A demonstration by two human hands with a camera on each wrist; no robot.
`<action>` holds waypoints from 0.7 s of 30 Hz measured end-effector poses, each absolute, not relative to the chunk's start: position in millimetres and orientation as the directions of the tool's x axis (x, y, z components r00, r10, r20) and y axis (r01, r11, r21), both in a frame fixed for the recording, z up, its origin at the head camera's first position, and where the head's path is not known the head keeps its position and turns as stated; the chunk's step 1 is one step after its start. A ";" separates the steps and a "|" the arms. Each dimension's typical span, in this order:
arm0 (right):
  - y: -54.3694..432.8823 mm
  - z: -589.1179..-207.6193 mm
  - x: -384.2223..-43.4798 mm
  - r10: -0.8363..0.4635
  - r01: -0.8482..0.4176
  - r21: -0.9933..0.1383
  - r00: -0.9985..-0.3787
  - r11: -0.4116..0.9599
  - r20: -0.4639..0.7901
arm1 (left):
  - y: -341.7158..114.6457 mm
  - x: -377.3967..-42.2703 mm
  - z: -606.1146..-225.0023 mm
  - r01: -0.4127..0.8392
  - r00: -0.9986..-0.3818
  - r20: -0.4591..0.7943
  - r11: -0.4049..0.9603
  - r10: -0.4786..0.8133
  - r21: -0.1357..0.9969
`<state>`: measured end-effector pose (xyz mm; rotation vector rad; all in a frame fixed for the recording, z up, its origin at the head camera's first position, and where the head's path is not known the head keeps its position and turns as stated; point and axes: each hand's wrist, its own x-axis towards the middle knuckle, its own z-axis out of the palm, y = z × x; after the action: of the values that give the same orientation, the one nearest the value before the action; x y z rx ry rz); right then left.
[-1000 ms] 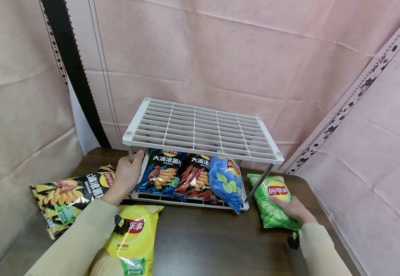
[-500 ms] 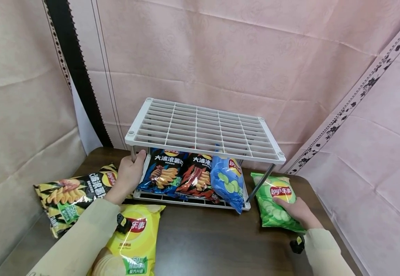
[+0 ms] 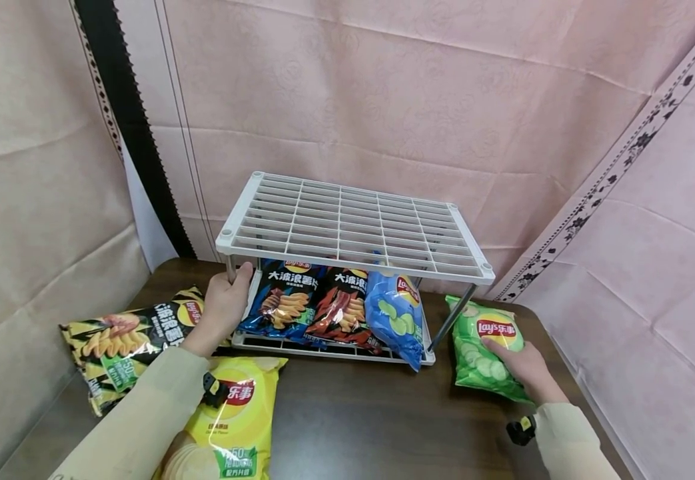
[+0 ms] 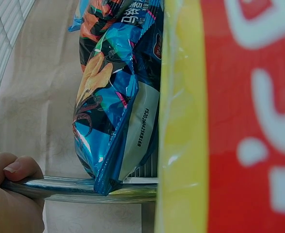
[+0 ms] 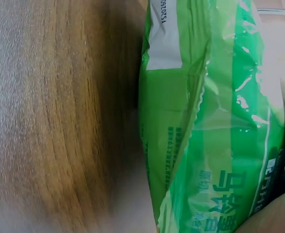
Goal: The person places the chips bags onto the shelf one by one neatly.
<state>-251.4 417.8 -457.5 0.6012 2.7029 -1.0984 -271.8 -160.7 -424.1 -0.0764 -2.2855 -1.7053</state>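
Observation:
My left hand [image 3: 221, 307] grips the front left metal post of a white two-tier rack [image 3: 347, 230]. In the left wrist view, the fingers [image 4: 21, 170] curl round that post [image 4: 84, 187]. At the right of the rack, my right hand [image 3: 524, 367] holds a green bag of chips [image 3: 482, 353], thumb on its front; the other fingers are mostly hidden. The right wrist view shows this green bag [image 5: 215, 111] close to the wooden surface. On the rack's lower tier lean a dark blue chip bag [image 3: 281, 303], a red-black one [image 3: 341, 307] and a light blue one [image 3: 394, 313].
A yellow chip bag [image 3: 236, 407] lies at the front left, partly under the left forearm. Left of it lies a black-and-gold chip bag [image 3: 128, 347]. The brown table [image 3: 347, 413] stretches in front of the rack, with pink cloth [image 3: 413, 100] hanging behind.
The green bag has shifted a little to the right with my right hand, away from the rack's front right post. My left hand stays on its post.

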 end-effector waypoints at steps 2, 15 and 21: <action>419.5 -455.2 -250.3 0.320 0.433 -0.638 -0.901 0.636 -0.293 | -161.0 -271.9 -424.4 0.213 -0.958 0.259 0.296 -0.126 0.931; 430.4 -410.3 -236.5 0.390 0.409 -0.834 -0.883 0.369 -0.260 | -159.1 -270.6 -423.7 0.214 -0.958 0.258 0.288 -0.123 0.933; 432.4 -372.4 -227.9 0.358 0.312 -0.932 -0.904 0.182 -0.233 | -158.8 -270.0 -425.3 0.206 -0.961 0.248 0.286 -0.120 0.936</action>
<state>-227.9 432.4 -372.4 0.6938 2.4443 -1.9122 -270.0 -158.8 -425.3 -0.0787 -2.2876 -1.7286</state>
